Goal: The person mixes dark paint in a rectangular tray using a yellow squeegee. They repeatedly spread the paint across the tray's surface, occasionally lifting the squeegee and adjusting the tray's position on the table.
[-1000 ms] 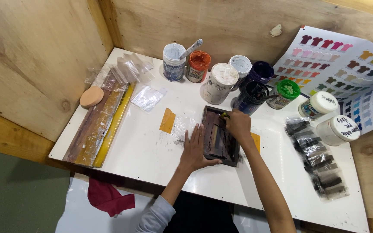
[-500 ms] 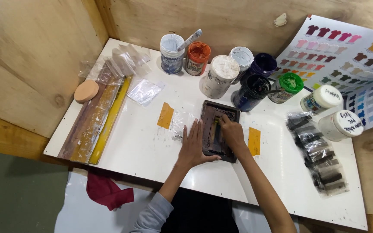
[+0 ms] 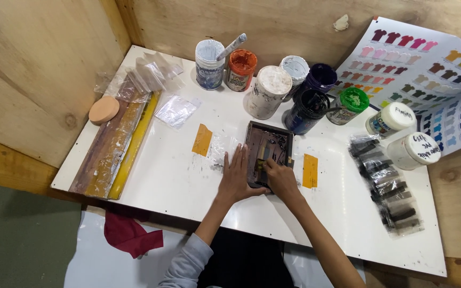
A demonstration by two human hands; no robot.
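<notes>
A small dark screen frame [image 3: 270, 143] lies flat in the middle of the white table [image 3: 177, 181]. My left hand [image 3: 237, 176] rests flat on the table, pressing against the frame's left edge. My right hand [image 3: 279, 177] grips a small squeegee [image 3: 262, 157] inside the frame, close to its near edge. Two orange tape strips [image 3: 202, 140] [image 3: 310, 170] sit on the table to either side of the frame.
Several paint jars [image 3: 265, 92] stand behind the frame, one open with dark ink [image 3: 306, 109]. Two white-lidded jars [image 3: 414, 150] and ink-smeared plastic film [image 3: 385, 184] lie right. Long squeegees [image 3: 114, 144] and a round tan pad [image 3: 104, 110] lie left. A colour chart [image 3: 428, 69] leans back right.
My right hand has drawn the squeegee from the far part of the frame toward me, to its near edge. My left hand has stayed pressed beside the frame.
</notes>
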